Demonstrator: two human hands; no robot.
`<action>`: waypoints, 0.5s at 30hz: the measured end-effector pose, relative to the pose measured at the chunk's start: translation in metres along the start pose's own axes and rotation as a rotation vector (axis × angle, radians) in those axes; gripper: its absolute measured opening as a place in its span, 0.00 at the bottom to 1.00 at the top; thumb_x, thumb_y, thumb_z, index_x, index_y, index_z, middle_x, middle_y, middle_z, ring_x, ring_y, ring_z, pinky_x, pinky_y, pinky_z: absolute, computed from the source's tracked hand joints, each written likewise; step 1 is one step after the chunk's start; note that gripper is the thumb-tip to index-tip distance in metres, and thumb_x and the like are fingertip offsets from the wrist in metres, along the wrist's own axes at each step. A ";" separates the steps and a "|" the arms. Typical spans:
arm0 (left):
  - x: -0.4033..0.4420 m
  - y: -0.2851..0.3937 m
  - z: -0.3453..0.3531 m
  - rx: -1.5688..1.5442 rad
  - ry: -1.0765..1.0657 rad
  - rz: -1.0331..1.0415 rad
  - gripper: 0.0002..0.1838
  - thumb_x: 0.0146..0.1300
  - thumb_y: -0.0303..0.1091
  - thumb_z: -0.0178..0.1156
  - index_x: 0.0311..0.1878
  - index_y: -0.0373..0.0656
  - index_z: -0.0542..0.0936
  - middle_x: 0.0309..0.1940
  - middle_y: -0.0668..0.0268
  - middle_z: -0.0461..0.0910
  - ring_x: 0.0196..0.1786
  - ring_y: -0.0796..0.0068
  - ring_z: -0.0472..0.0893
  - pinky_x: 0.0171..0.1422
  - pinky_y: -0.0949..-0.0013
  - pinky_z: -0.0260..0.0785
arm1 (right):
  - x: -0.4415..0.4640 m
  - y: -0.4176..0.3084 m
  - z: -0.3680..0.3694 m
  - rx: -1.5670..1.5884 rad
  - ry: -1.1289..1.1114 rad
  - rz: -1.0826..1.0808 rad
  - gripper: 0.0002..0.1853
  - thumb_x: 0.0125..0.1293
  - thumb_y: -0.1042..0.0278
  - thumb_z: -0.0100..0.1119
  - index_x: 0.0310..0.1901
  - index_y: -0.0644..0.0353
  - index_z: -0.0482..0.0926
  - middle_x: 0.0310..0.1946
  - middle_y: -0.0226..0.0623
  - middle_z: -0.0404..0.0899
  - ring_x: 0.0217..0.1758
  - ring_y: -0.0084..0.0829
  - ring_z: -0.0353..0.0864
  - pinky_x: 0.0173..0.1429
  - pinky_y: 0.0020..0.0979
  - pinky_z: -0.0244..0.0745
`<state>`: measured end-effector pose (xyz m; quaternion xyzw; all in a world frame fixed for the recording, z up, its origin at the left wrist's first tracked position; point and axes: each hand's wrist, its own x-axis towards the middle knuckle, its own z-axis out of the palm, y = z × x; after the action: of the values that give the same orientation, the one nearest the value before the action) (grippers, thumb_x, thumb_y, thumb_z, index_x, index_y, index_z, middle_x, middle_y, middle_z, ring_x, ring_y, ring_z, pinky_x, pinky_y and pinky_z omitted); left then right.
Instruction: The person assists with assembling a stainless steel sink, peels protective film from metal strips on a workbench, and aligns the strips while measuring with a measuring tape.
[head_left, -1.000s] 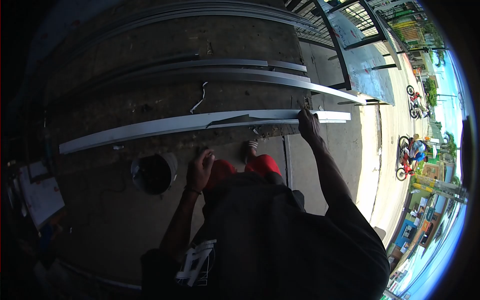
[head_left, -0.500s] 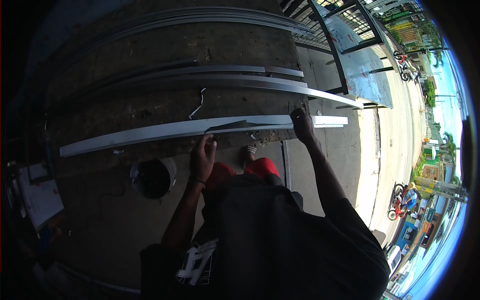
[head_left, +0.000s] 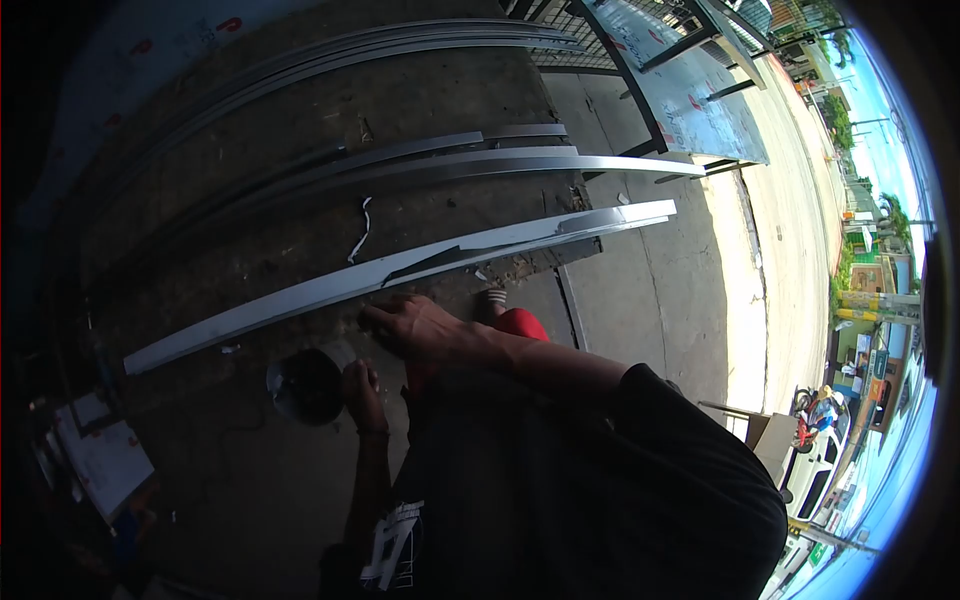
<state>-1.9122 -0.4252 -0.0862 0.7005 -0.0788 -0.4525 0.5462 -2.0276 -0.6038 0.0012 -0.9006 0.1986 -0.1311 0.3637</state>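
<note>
The pale metal bar (head_left: 365, 274) slants across the worktop (head_left: 430, 90), mid-frame. The right hand (head_left: 405, 325) has left its right-hand stretch for the frame's centre, fingers curled; the left hand (head_left: 362, 395) has dropped beside the bucket (head_left: 340, 354), fingers bent. I can't tell whether either grips anything.
</note>
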 end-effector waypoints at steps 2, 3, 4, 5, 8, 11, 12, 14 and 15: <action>0.003 -0.029 -0.022 0.073 -0.060 -0.005 0.12 0.79 0.35 0.51 0.39 0.39 0.76 0.26 0.73 0.70 0.27 0.85 0.66 0.31 0.75 0.57 | -0.005 0.006 -0.009 -0.014 0.036 -0.063 0.15 0.66 0.70 0.61 0.53 0.58 0.76 0.52 0.45 0.82 0.52 0.50 0.84 0.63 0.50 0.75; 0.001 -0.033 -0.027 0.140 -0.086 -0.012 0.11 0.79 0.33 0.51 0.40 0.38 0.77 0.27 0.72 0.71 0.28 0.85 0.68 0.32 0.75 0.59 | -0.011 0.013 -0.014 -0.099 0.135 -0.104 0.17 0.65 0.70 0.61 0.55 0.57 0.77 0.54 0.44 0.82 0.54 0.48 0.83 0.67 0.49 0.73; 0.000 -0.037 -0.031 0.147 -0.098 -0.009 0.11 0.79 0.33 0.51 0.40 0.38 0.77 0.27 0.72 0.71 0.28 0.85 0.68 0.32 0.75 0.59 | -0.016 0.020 -0.019 -0.185 0.233 -0.148 0.18 0.65 0.70 0.61 0.58 0.56 0.77 0.55 0.43 0.82 0.56 0.47 0.83 0.70 0.49 0.70; -0.002 -0.036 -0.031 0.237 -0.150 0.011 0.10 0.78 0.33 0.52 0.42 0.38 0.77 0.29 0.71 0.74 0.29 0.84 0.69 0.34 0.74 0.61 | -0.026 0.034 -0.027 -0.190 0.242 -0.141 0.18 0.65 0.70 0.61 0.58 0.56 0.77 0.55 0.43 0.82 0.56 0.47 0.83 0.70 0.49 0.70; -0.008 -0.004 -0.011 0.374 -0.273 0.028 0.10 0.78 0.34 0.54 0.44 0.37 0.79 0.31 0.69 0.78 0.31 0.82 0.72 0.37 0.72 0.65 | -0.070 0.071 -0.060 -0.159 0.246 0.227 0.18 0.65 0.69 0.63 0.56 0.55 0.79 0.57 0.42 0.81 0.58 0.48 0.81 0.64 0.47 0.75; -0.008 0.015 0.026 0.518 -0.352 0.221 0.11 0.77 0.35 0.56 0.45 0.37 0.80 0.32 0.65 0.80 0.33 0.78 0.76 0.39 0.68 0.68 | -0.124 0.101 -0.103 -0.111 0.391 0.501 0.12 0.64 0.69 0.63 0.49 0.58 0.83 0.55 0.42 0.81 0.53 0.49 0.83 0.57 0.46 0.78; -0.005 0.018 0.039 0.610 -0.362 0.421 0.11 0.77 0.36 0.56 0.46 0.38 0.81 0.32 0.64 0.81 0.35 0.76 0.79 0.41 0.66 0.70 | -0.144 0.112 -0.114 -0.129 0.467 0.593 0.11 0.65 0.69 0.63 0.48 0.59 0.83 0.53 0.43 0.82 0.51 0.49 0.84 0.55 0.46 0.78; -0.003 0.036 0.065 0.684 -0.403 0.367 0.10 0.77 0.36 0.56 0.47 0.38 0.81 0.32 0.62 0.81 0.36 0.72 0.80 0.43 0.64 0.71 | -0.186 0.135 -0.135 -0.119 0.655 0.746 0.10 0.67 0.68 0.62 0.47 0.61 0.84 0.48 0.45 0.84 0.47 0.47 0.85 0.51 0.43 0.80; -0.001 0.044 0.079 0.747 -0.437 0.308 0.10 0.77 0.36 0.56 0.48 0.39 0.82 0.32 0.61 0.81 0.38 0.68 0.82 0.44 0.62 0.72 | -0.206 0.150 -0.141 -0.093 0.766 0.804 0.11 0.68 0.67 0.62 0.48 0.62 0.84 0.46 0.46 0.85 0.45 0.46 0.86 0.49 0.41 0.80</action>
<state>-1.9527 -0.4962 -0.0479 0.7177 -0.4530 -0.4436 0.2879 -2.3037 -0.6938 -0.0252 -0.6569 0.6502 -0.2912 0.2469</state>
